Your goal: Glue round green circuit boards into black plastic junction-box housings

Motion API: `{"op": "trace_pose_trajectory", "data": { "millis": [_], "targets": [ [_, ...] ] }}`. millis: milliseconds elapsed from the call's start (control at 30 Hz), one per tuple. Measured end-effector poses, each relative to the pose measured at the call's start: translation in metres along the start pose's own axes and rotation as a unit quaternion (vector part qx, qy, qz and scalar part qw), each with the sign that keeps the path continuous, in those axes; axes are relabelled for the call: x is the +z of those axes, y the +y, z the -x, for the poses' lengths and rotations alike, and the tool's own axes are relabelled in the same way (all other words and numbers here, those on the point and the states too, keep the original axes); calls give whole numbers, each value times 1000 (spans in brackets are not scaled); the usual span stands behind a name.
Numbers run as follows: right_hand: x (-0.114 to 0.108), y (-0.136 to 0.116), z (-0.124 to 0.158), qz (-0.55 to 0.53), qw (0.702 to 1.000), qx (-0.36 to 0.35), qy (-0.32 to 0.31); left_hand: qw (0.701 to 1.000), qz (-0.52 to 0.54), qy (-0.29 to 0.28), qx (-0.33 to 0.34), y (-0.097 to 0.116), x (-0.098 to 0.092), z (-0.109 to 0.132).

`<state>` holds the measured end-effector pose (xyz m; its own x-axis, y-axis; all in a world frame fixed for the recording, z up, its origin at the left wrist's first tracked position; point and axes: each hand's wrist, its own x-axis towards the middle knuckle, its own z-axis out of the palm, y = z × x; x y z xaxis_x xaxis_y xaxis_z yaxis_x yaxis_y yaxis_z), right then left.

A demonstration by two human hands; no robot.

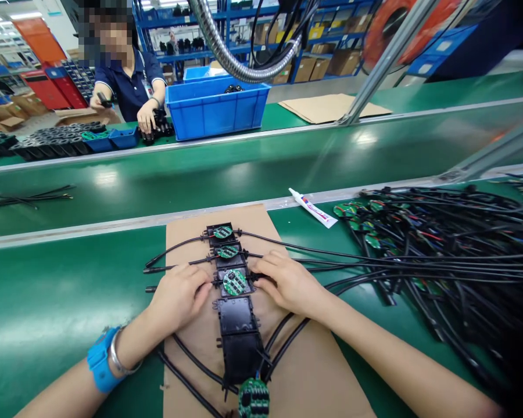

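Note:
Down the middle of a cardboard sheet (305, 366) runs a row of black plastic housings (236, 314). Round green circuit boards with black cables sit in the upper ones. My left hand (183, 296) pinches the short cable just left of the third circuit board (235, 283). On the board's other side, my right hand (283, 281) has its thumb and fingers closed round the black cable where it enters the housing. The fingertips partly hide both cable ends. Nearest me, another round circuit board (253, 398) lies over the lower end of the row, its cables looping away.
A heap of black cables with green boards (444, 255) covers the right of the green bench. A white tube (312, 208) lies near the ledge. Across the line, a co-worker (128, 81) handles black parts beside a blue bin (218, 110). A metal hose (230, 58) hangs overhead.

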<state>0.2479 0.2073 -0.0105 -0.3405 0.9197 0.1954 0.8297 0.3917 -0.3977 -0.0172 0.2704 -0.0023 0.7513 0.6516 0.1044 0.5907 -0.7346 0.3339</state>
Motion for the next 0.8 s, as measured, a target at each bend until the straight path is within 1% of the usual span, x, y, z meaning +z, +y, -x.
{"op": "trace_pose_trajectory", "data": {
  "millis": [100, 167, 200, 233, 267, 333, 367, 433, 500, 533, 600, 633, 700, 767, 800],
  "targets": [
    [-11, -11, 4, 11, 1000, -5, 23, 999, -23, 27, 9, 5, -4, 7],
    [-23, -28, 11, -10, 999, -13, 33, 999, 23, 40, 20, 13, -13, 17],
    [-28, -38, 15, -35, 999, -22, 21, 997, 64, 27, 34, 19, -17, 23],
    [-31, -49, 21, -66, 997, -33, -2, 992, 114, -5, 54, 24, -21, 30],
    [-32, -61, 26, -96, 994, -42, -37, 982, 165, -52, 75, 29, -23, 38],
    [-26, -79, 37, -139, 983, -64, -101, 954, 241, -142, 106, 37, -22, 51],
    [-19, -85, 42, -146, 979, -77, -118, 946, 255, -168, 112, 39, -19, 57],
    [-3, -93, 50, -141, 976, -111, -125, 945, 249, -181, 113, 40, -10, 65],
    [9, -95, 56, -121, 975, -151, -111, 947, 238, -178, 119, 38, -1, 70],
    [11, -95, 57, -110, 974, -166, -105, 946, 240, -177, 124, 37, 1, 71],
    [6, -92, 57, -105, 974, -175, -100, 941, 263, -166, 132, 35, 2, 71],
    [-1, -90, 55, -119, 974, -163, -104, 940, 278, -150, 128, 35, 0, 70],
    [-17, -82, 49, -167, 974, -106, -113, 947, 292, -86, 103, 34, -5, 67],
    [-31, -69, 41, -215, 970, -44, -108, 961, 268, -12, 62, 32, -11, 63],
    [-34, -62, 37, -226, 969, -18, -101, 969, 244, 14, 44, 31, -13, 60]
  ]
}}
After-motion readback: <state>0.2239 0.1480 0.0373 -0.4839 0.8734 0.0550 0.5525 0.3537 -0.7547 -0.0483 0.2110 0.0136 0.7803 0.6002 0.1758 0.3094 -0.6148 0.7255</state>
